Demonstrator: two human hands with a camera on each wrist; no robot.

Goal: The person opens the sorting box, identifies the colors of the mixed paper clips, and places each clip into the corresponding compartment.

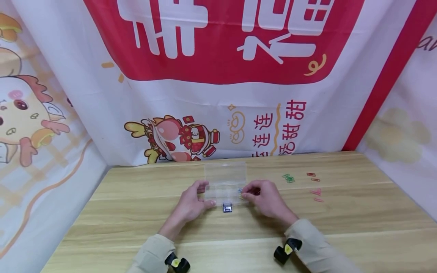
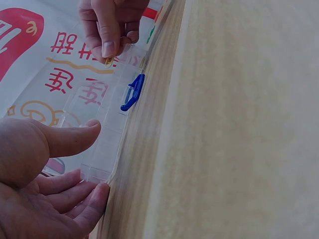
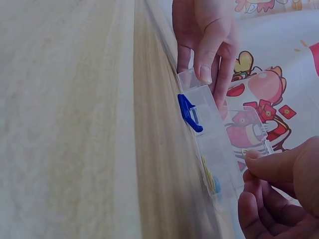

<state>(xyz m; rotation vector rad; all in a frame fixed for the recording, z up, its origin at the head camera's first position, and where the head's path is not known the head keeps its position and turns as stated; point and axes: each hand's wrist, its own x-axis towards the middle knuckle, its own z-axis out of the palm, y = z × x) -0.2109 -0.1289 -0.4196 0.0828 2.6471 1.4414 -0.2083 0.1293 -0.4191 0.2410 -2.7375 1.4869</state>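
A clear plastic compartment box stands on the table with its transparent lid raised at the back. My left hand holds the box's left end, thumb at the near rim and fingers around the far side. Over the right end, my right hand pinches a yellow paper clip between thumb and index finger. Inside the right end compartment lie yellow paper clips and something light blue. A dark blue latch hangs open on the near side.
To the right on the wooden table lie green paper clips, red paper clips and pink paper clips. A printed cloth hangs behind the table. Each sleeve carries a black wrist camera.
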